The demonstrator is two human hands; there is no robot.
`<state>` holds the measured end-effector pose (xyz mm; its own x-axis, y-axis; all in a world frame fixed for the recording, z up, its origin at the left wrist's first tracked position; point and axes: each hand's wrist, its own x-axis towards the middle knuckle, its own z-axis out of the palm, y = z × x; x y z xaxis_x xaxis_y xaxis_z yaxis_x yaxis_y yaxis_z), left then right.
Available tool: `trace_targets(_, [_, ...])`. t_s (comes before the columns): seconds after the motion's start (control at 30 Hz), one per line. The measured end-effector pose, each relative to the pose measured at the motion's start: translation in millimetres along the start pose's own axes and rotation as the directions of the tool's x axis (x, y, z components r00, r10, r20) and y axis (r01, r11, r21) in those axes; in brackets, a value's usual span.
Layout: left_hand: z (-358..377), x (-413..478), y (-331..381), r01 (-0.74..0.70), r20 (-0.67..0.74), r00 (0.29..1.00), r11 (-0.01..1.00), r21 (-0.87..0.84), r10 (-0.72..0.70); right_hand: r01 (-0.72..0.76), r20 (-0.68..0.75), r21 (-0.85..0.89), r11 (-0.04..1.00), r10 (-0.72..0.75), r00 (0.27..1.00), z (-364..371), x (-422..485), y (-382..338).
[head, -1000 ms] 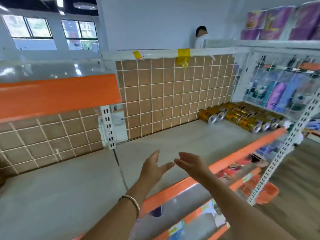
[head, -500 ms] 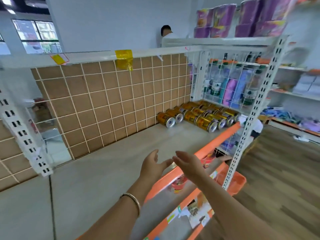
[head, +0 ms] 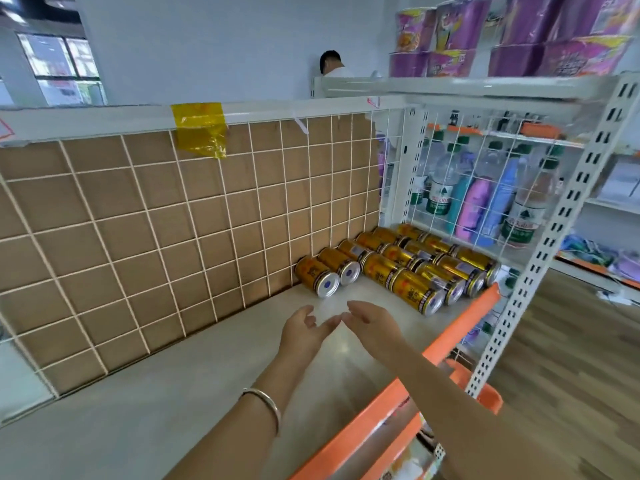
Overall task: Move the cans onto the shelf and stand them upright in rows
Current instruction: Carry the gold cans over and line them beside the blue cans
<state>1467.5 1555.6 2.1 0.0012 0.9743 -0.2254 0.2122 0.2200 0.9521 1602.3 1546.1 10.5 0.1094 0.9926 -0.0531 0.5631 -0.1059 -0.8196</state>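
Note:
Several gold cans (head: 398,265) lie on their sides in rows at the far right end of the pale shelf (head: 194,368), their silver ends facing me. My left hand (head: 303,332), a bracelet on its wrist, hovers over the shelf with fingers apart and nothing in it. Beside it my right hand (head: 372,322) is also spread and holds nothing. The two hands nearly touch at the fingertips, a short way in front of the nearest can (head: 317,273).
A brown cardboard back behind white wire grid (head: 173,237) bounds the shelf. A wire side panel (head: 460,188) with bottles behind it closes the right end. An orange front lip (head: 453,341) edges the shelf. Purple packs sit on top; a person stands behind.
The view has swung right, bringing the cans closer and more central. Both hands have kept their spread pose and have advanced toward the cans.

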Motion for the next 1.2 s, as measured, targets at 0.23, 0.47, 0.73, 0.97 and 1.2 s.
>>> trace_targets(0.23, [8, 56, 12, 0.143, -0.054, 0.987, 0.985, -0.097, -0.148, -0.043, 0.057, -0.036, 0.998, 0.045, 0.997, -9, 66, 0])
trace_targets(0.47, [18, 108, 29, 0.159, -0.126, 0.977, 0.982, -0.102, -0.171, 0.009, 0.093, -0.174, 0.985, 0.008, 0.996, -28, 133, -8])
trace_targets(0.73, [36, 144, 46, 0.224, -0.289, 0.933, 0.975, -0.006, -0.216, 0.236, 0.210, -0.432, 0.870, -0.157, 0.965, -22, 184, -21])
trace_targets(0.97, [32, 157, 33, 0.293, -0.366, 0.870, 0.944, -0.154, -0.330, 0.285, 0.308, -0.434, 0.855, -0.157, 0.938, -13, 214, -13])
trace_targets(1.2, [21, 155, 28, 0.329, -0.365, 0.849, 0.923, -0.200, -0.382, 0.065, 0.227, -0.200, 0.978, -0.018, 0.974, -17, 234, -17])
